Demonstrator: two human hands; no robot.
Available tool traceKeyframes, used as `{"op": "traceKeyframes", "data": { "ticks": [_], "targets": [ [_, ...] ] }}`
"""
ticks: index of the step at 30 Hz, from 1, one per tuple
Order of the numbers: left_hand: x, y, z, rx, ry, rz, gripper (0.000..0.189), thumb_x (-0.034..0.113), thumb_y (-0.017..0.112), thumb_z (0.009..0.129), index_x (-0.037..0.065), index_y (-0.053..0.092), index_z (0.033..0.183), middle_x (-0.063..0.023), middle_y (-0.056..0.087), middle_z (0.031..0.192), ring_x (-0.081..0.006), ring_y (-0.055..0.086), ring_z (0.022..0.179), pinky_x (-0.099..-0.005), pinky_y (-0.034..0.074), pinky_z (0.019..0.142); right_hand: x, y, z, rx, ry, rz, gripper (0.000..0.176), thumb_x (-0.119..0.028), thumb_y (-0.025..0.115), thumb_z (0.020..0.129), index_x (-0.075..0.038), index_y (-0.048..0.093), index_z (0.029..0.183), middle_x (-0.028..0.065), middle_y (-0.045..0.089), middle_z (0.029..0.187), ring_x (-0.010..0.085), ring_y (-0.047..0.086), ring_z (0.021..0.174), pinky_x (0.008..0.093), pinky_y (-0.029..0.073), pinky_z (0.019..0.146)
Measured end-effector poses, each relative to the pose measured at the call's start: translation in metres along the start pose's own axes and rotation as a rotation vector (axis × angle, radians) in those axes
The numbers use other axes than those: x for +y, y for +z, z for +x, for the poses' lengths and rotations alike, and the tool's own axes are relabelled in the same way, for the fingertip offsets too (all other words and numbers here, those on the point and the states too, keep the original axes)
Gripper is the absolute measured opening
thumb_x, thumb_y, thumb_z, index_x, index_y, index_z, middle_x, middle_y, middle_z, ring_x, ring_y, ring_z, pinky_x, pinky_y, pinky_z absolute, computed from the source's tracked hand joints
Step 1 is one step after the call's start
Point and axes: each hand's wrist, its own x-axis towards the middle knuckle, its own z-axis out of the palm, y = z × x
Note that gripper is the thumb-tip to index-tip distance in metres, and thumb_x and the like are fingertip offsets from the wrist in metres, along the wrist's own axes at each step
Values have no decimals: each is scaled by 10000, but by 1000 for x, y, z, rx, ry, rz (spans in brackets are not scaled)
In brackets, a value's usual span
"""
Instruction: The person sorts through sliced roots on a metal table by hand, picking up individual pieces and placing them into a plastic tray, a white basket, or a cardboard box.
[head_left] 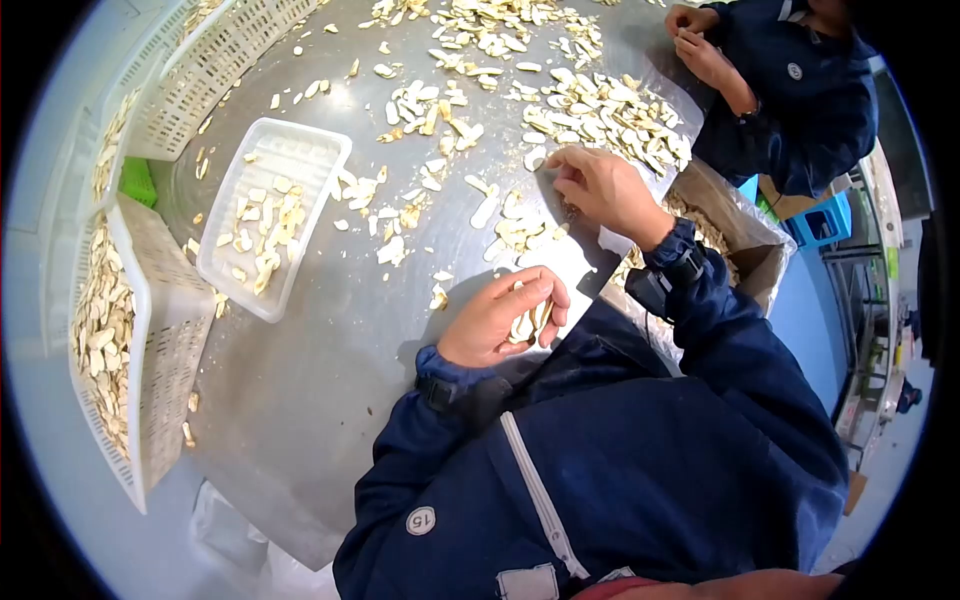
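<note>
My left hand [505, 318] is curled around several pale dried mushroom slices [528, 326], close to the table edge nearest me. Farther right, my right hand [612, 195] hovers low by the large heap of slices [615, 120], its fingers bent together toward the thumb. Whatever those fingertips may hold is too small to make out. A smaller cluster of slices [525, 228] lies on the metal table [290, 400] between my two hands.
A shallow white plastic tray [212, 235] with some pieces stands on the left. White slotted crates of slices, one nearer [165, 370] and one farther [190, 85], line the left edge. An open lined carton [768, 245] is at right, below a co-worker's hands [705, 55].
</note>
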Motion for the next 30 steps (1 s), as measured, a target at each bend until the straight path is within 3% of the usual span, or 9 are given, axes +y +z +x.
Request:
{"op": "traceKeyframes", "data": {
  "ticks": [5,8,14,17,18,21,25,26,30],
  "targets": [
    [-5,2,0,46,1,-8,343,315,453,1127,13,603,1068,-100,652,875,-53,530,557,-173,323,400,2,12,8,200,-43,-163,269,-220,710,928,-80,709,1157,116,735,932,320,715,839,397,566,752],
    [-1,0,0,14,-5,-9,336,312,459,1125,13,601,1065,-97,653,897,-56,550,587,-174,324,401,-4,21,22,372,-185,-291,276,-240,723,896,-104,728,1136,104,723,979,312,710,911,420,564,793],
    [-1,0,-1,28,26,-18,334,303,456,1127,7,596,1064,-91,647,906,-59,561,606,-173,328,400,-7,13,25,72,-38,-61,257,-219,699,919,-111,733,1149,100,719,1028,327,702,954,427,564,818],
    [0,0,-1,31,22,-27,331,295,455,1128,3,595,1064,-91,646,906,-59,562,608,-168,331,399,3,14,21,177,-99,-127,245,-169,706,917,-92,727,1149,121,728,1026,329,714,897,402,576,788],
    [0,1,-2,39,15,-19,330,294,455,1128,2,595,1065,-91,646,906,-59,559,602,-167,330,397,1,14,20,167,-59,-107,221,-200,683,937,-130,751,1134,112,729,1054,345,702,943,437,570,811],
    [0,2,-3,30,-12,12,329,293,455,1128,2,595,1064,-90,648,904,-58,550,583,-164,327,391,-10,13,19,110,-221,43,211,-189,681,946,-124,748,1135,113,725,1032,351,698,922,441,571,816],
    [1,-3,-2,-49,-52,45,324,289,453,1128,6,594,1058,-92,651,883,-58,539,560,-165,321,382,-33,23,26,-70,-449,104,236,-181,699,939,-112,738,1161,105,707,1089,338,673,1026,431,556,875],
    [2,-3,-2,-61,-59,45,321,286,452,1127,7,594,1057,-92,651,876,-57,536,555,-166,319,381,-37,29,28,-50,-508,74,194,-197,707,928,-99,732,1094,101,691,1078,330,653,1058,420,544,889],
    [-1,1,-1,38,7,-25,328,301,447,1128,14,592,1062,-96,653,867,-55,533,552,-167,314,378,-50,33,36,-98,-470,11,160,-239,736,902,-97,688,957,98,662,978,319,642,996,423,533,855]
  ]
}}
